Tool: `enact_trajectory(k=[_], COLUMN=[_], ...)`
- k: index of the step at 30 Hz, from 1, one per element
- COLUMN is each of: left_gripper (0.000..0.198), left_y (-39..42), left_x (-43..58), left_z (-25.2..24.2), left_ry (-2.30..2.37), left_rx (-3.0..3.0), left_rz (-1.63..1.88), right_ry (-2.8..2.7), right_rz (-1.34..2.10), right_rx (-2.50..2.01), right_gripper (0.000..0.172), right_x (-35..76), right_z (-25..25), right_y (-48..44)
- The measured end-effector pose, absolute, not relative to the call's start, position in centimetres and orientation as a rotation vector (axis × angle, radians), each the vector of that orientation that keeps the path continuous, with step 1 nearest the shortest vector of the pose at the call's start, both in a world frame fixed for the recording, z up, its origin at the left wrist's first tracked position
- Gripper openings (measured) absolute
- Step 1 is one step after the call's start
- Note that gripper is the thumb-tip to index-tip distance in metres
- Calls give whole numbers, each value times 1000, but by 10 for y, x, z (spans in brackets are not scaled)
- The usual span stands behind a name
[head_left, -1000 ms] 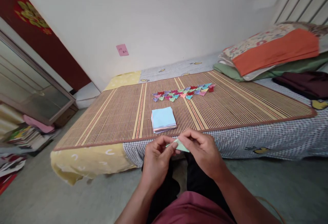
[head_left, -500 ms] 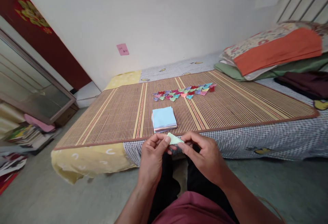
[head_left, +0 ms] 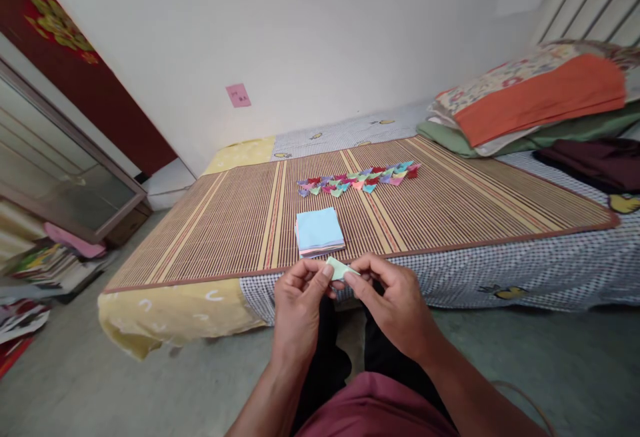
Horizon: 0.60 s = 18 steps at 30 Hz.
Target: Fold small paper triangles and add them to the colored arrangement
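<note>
Both hands pinch a small folded piece of light green paper in front of the bed's near edge. My left hand grips its left end with thumb and fingers closed. My right hand pinches its right end. Just beyond, a stack of square papers with a light blue top sheet lies on the striped bamboo mat. Farther back on the mat sits a row of several small folded paper pieces in many colours.
The mat covers a low bed with a checked sheet and a yellow cover. Folded quilts and pillows pile at the right. A mirrored cabinet and stacked books stand left. A pink note sticks on the wall.
Both hands have risen slightly toward the mat edge, and the green paper has been folded smaller between the fingertips.
</note>
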<state>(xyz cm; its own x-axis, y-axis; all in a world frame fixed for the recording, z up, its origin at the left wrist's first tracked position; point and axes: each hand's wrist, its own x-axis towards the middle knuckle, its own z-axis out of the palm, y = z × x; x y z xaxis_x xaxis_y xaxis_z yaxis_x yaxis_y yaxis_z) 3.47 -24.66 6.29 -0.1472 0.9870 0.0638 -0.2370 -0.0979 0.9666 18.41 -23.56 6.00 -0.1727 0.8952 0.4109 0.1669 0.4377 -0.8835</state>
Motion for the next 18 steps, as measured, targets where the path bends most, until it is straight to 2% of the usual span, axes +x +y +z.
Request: enact_trajectory(k=[8,18], left_gripper=[17,19], left_y=[-247,-241], left_x=[35,28], left_z=[62,65], left_ry=[1100,1103], left_rx=[1026,1025], left_rz=[1467,1453], right_ry=[-1617,-1687], right_rz=[822,1074], right_rx=[-995,-887], right_gripper=[23,30], right_x=[181,192], right_z=[56,52], right_y=[-236,-228])
